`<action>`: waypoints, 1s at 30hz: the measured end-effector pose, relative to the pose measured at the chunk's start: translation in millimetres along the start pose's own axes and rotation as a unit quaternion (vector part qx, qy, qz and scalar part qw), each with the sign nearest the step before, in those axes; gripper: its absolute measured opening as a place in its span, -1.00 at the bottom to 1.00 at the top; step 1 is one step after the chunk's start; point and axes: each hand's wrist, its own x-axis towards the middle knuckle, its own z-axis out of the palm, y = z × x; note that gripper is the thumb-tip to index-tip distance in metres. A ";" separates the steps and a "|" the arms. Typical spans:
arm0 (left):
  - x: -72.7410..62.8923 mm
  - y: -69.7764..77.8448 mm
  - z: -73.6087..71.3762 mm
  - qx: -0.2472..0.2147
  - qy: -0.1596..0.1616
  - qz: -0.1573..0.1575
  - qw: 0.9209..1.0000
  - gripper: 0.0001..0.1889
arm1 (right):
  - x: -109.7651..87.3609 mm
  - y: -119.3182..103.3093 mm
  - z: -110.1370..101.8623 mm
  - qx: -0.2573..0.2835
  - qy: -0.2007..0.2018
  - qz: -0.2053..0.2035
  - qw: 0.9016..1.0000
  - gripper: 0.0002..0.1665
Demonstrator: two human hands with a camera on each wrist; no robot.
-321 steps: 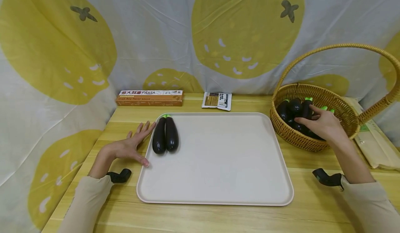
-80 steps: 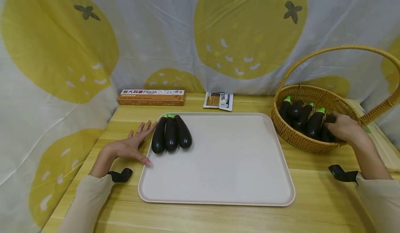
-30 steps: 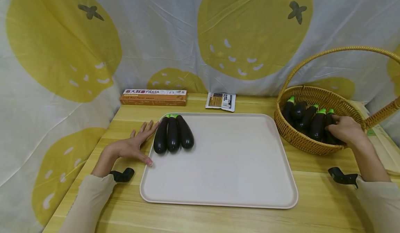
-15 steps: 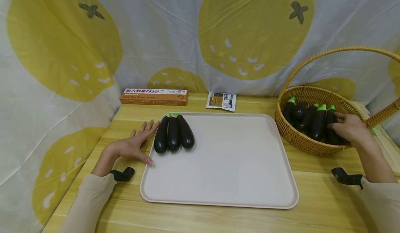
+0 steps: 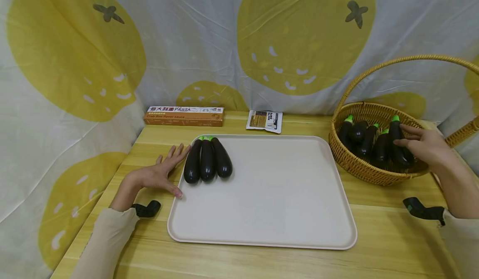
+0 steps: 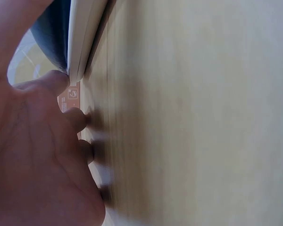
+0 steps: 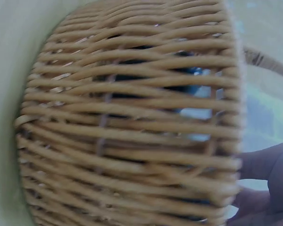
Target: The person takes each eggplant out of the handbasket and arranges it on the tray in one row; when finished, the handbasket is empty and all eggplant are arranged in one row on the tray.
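Note:
In the head view, my right hand (image 5: pixel 430 146) reaches into the wicker basket (image 5: pixel 378 178) and pinches a dark eggplant (image 5: pixel 399 146) with a green stem end. This eggplant leans higher than several other eggplants (image 5: pixel 363 141) lying in the basket. My left hand (image 5: pixel 161 176) is spread at the left side of the white tray (image 5: pixel 277 196), thumb and index finger at its rim. Three eggplants (image 5: pixel 207 162) lie side by side in the tray's upper left corner, stems pointing away. Basket weave (image 7: pixel 127 108) fills much of the right wrist view, with part of the right hand at its lower right.
Behind the tray are a pasta box (image 5: pixel 183 117) and a small sachet (image 5: pixel 264 121). The basket's tall handle (image 5: pixel 411 58) arches above the eggplants. A fruit-print cloth (image 5: pixel 194 42) hangs at the back and left of the wooden table (image 5: pixel 224 262).
Since the oldest frame, a third eggplant has come onto the tray. In the last second my right hand has shifted right and slightly up, raising the pinched eggplant. The left hand stays put.

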 end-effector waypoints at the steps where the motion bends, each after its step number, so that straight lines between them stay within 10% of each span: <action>1: -0.1 0.1 0.1 0.001 0.000 0.001 1.000 0.50 | -1.1 -2.6 1.0 -0.001 0.008 -0.004 1.000 -0.23; 9: 0.1 1.4 0.0 0.002 0.002 0.003 1.000 0.49 | -12.1 -21.8 5.4 0.005 0.034 -0.037 0.999 -0.28; 30: -1.0 1.3 -0.3 0.007 0.003 0.000 1.000 0.48 | -40.0 -88.2 41.6 0.000 -0.078 -0.116 0.990 -0.16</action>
